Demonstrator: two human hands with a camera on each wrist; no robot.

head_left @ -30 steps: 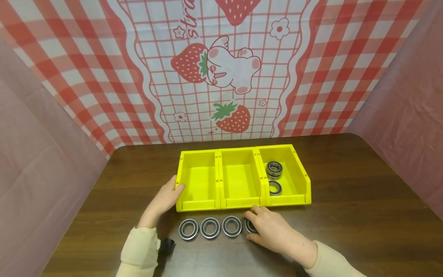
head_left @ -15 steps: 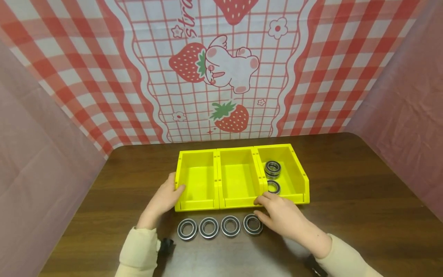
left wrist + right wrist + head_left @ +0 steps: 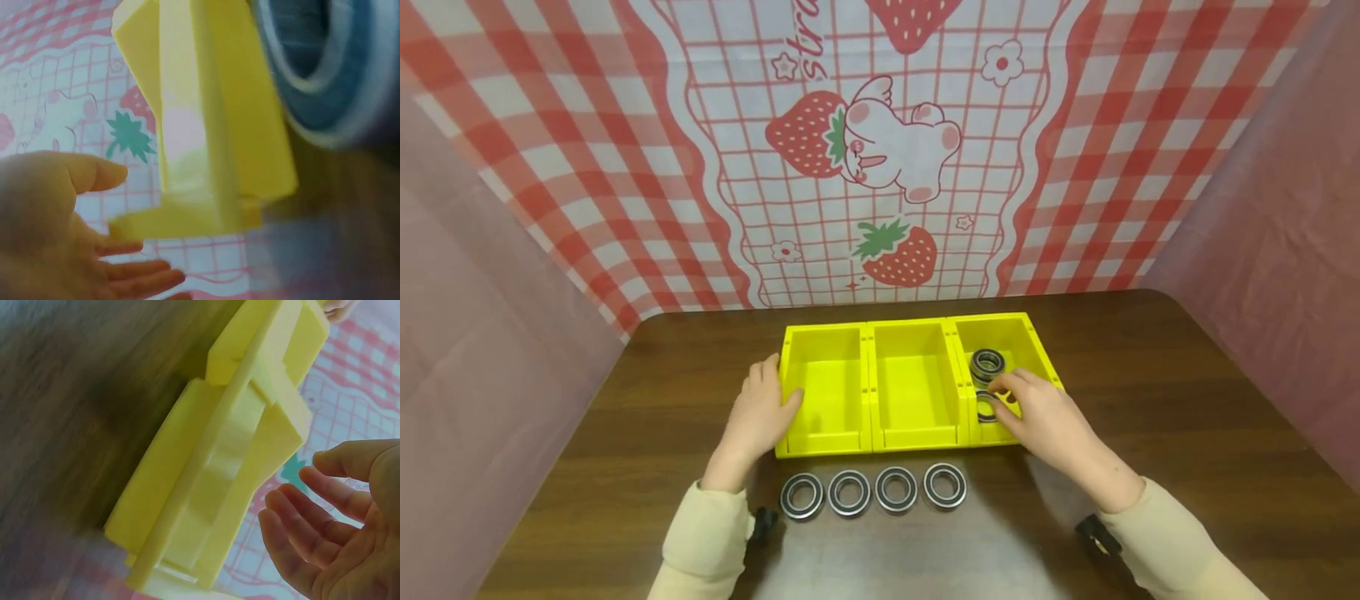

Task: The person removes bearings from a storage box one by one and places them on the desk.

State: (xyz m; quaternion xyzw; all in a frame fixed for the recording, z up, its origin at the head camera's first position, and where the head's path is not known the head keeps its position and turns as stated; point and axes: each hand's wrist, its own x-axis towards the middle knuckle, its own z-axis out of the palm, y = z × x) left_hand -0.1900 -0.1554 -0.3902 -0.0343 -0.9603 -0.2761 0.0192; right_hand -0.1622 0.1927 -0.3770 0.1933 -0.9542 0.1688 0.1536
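Observation:
My left hand (image 3: 758,417) rests at the outer side of the left yellow bin (image 3: 829,442), thumb over its rim. In the left wrist view, its fingers (image 3: 140,284) are extended, and a bearing (image 3: 365,81) looms at the right. My right hand (image 3: 1051,421) reaches over the right yellow bin (image 3: 998,333), fingertips right at a ball bearing (image 3: 980,418). Loosely bent fingers (image 3: 294,540) with a gap before the thumb show in the right wrist view, nothing visible between them. Behind that bearing is a small stack of bearings (image 3: 975,367).
A middle yellow bin (image 3: 917,437) joins the two outer ones. Several bearings (image 3: 945,504) lie in a row on the brown table (image 3: 1157,400) in front of the bins. A strawberry-print cloth (image 3: 970,258) hangs behind.
My right hand has left the rightmost bearing of the row and moved up and right over the right bin. That bearing stays on the table. The left hand stays at the left bin.

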